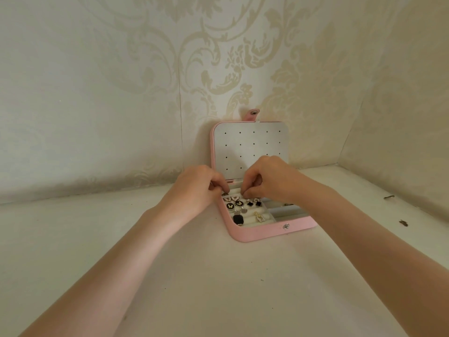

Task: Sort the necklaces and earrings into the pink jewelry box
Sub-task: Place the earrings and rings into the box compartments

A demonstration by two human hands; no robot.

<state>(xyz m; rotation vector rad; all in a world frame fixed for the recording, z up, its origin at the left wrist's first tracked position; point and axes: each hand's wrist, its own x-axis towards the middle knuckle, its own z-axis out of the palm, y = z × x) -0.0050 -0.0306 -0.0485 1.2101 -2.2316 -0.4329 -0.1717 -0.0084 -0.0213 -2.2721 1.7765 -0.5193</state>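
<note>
Over box [255,233], hands [233,184] pinching earrings [234,204]

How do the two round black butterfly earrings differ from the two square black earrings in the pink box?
The round black butterfly earrings are discs with a pale butterfly motif; the square black earrings are plain-faced and hang from sparkly tops. The round pair sits left, the square pair right. Both pairs rest on the cream ring rolls of the pink jewelry box.

My two bare forearms run up from the bottom corners of the frame and meet near the centre. My left hand [198,184] lies knuckles up, fingers curled under, tips pinched together. My right hand [266,177], just beside it, is curled the same way, fingertips [244,192] pointing down. Whether either pinch holds anything, I cannot tell.
</note>
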